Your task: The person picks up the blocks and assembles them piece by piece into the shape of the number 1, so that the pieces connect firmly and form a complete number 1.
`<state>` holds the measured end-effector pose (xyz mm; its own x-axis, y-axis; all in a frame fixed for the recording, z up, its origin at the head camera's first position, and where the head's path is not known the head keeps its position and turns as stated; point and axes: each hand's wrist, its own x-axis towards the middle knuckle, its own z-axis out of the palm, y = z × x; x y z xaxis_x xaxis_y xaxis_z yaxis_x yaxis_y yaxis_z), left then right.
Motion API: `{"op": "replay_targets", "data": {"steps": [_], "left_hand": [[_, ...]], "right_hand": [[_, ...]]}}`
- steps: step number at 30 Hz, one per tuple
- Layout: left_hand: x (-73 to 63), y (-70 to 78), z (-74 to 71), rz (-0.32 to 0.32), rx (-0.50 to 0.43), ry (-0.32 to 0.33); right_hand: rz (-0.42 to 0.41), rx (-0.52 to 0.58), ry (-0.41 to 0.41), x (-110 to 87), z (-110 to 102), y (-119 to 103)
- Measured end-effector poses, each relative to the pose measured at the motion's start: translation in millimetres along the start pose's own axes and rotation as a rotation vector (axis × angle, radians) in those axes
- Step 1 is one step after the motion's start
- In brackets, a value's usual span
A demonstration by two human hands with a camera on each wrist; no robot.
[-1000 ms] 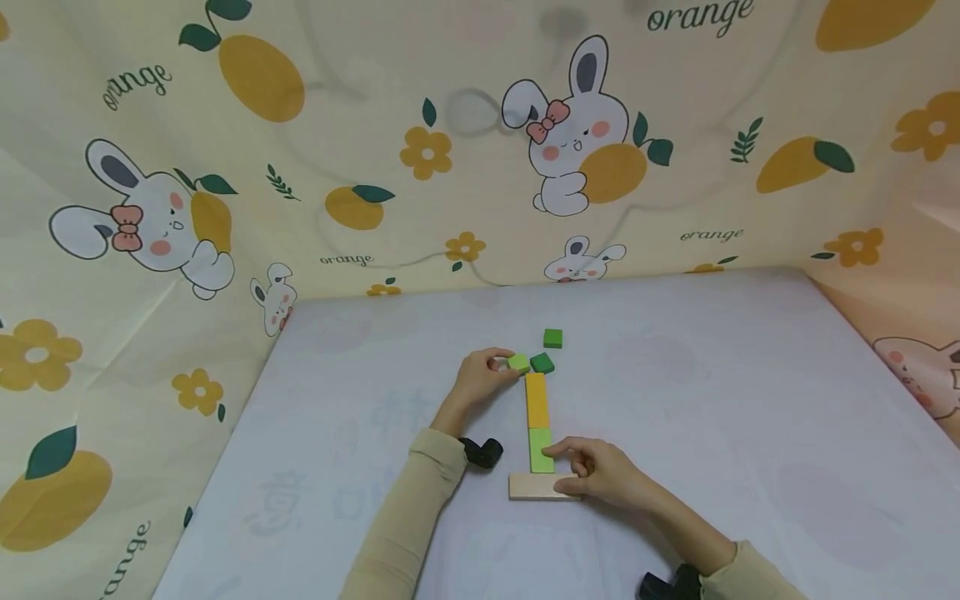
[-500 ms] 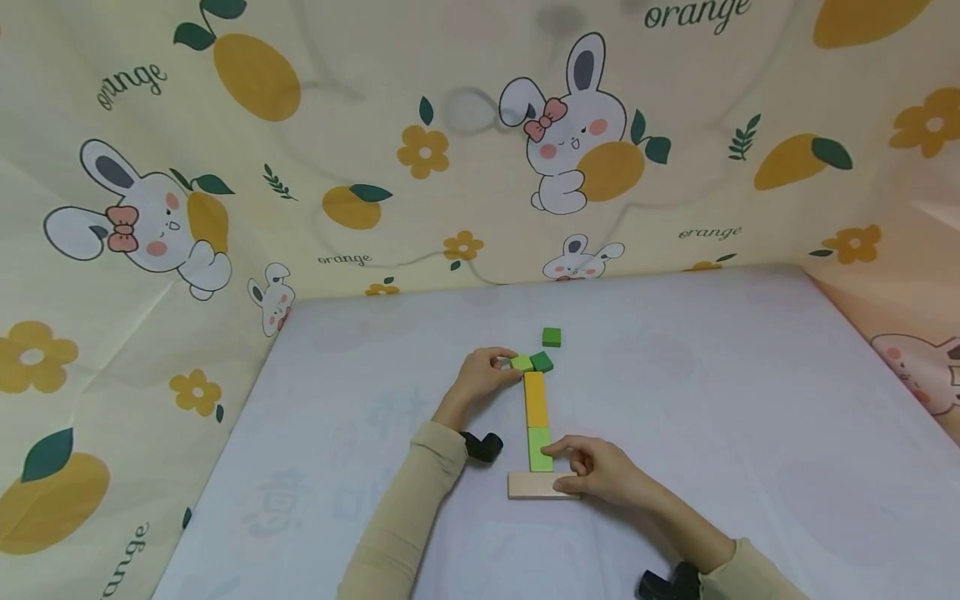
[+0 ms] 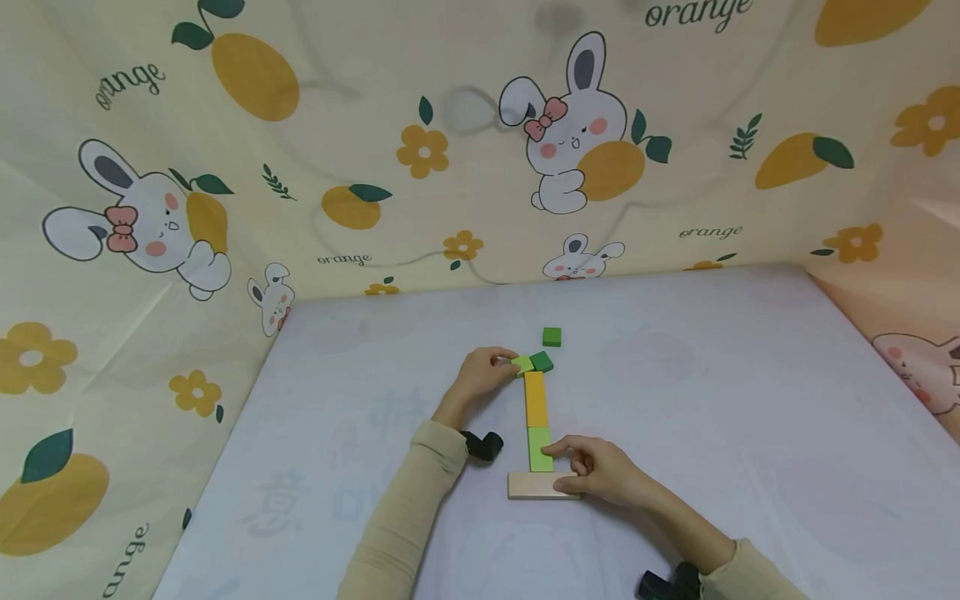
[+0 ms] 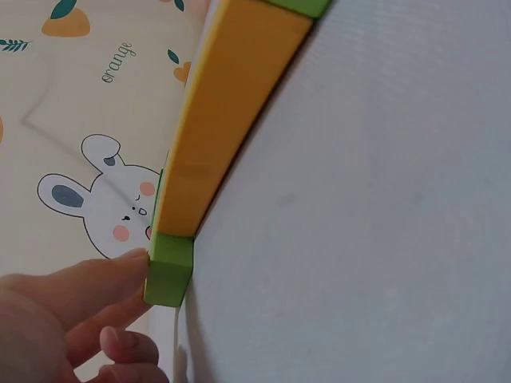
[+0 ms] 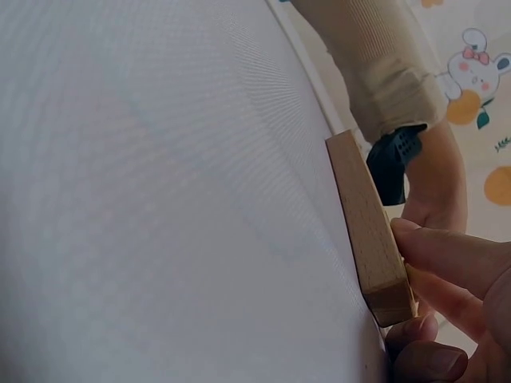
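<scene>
My left hand pinches a small light green block between thumb and finger, at the far end of a row of blocks. That block touches a tilted dark green block. Just nearer lies a long orange block, end to end with a light green oblong block. Crosswise at the near end is a plain wooden block. My right hand rests its thumb on the wooden block, while its index fingertip touches the light green oblong. In the left wrist view, fingers touch the small green block.
Behind the row, a separate green block lies on the white table. A cream cloth with rabbits and oranges hangs behind the table and at its sides. Black wrist cameras sit on both wrists.
Between one second and half a second ago, my left hand moved the small light green block slightly right, closing its gap to the dark green block. The right hand has stayed in place.
</scene>
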<state>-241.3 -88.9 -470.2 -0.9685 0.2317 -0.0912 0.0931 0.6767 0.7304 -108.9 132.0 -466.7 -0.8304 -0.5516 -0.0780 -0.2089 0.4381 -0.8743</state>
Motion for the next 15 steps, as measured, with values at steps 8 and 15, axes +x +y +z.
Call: {"op": "replay_targets", "data": {"steps": [8, 15], "left_hand": [[1.6, 0.8, 1.9, 0.006, 0.01, 0.019], [0.8, 2.2, 1.5, 0.006, 0.002, 0.028]], "right_hand": [[-0.011, -0.003, 0.003, -0.1, -0.2, 0.6], [-0.01, -0.003, -0.002, -0.2, -0.3, 2.0]]}}
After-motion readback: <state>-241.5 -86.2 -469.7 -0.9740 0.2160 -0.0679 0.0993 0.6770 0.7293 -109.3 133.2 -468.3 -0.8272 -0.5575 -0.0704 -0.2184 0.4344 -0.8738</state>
